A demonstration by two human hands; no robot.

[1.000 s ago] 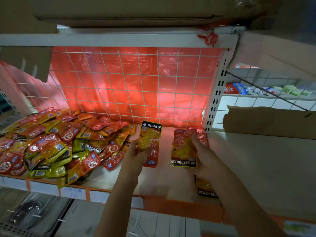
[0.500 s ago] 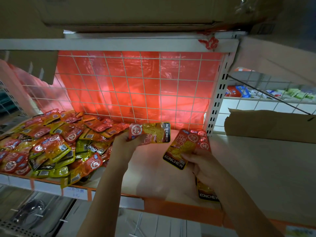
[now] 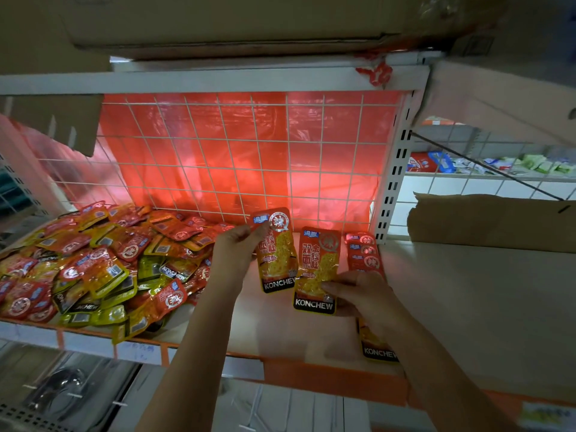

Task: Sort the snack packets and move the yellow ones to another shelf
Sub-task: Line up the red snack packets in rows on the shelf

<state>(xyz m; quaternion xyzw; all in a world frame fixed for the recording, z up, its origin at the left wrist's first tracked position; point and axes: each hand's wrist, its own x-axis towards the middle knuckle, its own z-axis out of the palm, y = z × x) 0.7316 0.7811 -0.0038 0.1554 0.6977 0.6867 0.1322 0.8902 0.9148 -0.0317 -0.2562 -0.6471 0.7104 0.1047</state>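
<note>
The left hand [image 3: 237, 254] pinches the upper left corner of one red packet [image 3: 277, 260], thumb and fingers closed on its top edge. The packet hangs upright, long axis vertical, label facing the camera. The right hand [image 3: 358, 294] grips a second red packet [image 3: 318, 272] at its lower right edge, also upright, just beside the first and slightly lower.

Behind and to the right of the right hand, a sorted row of red packets [image 3: 363, 254] lies flat on the shelf [image 3: 467, 307], overlapping, its long axis running from the wire grid toward the front edge. The right hand is nearer this row; the left-hand packet lies across from it, beyond the right-hand packet.

The mixed pile [image 3: 93, 266], which contains the yellow packets, lies to the left of the left hand, close to its wrist. The left hand is judged the nearer one for the next pick.
</note>
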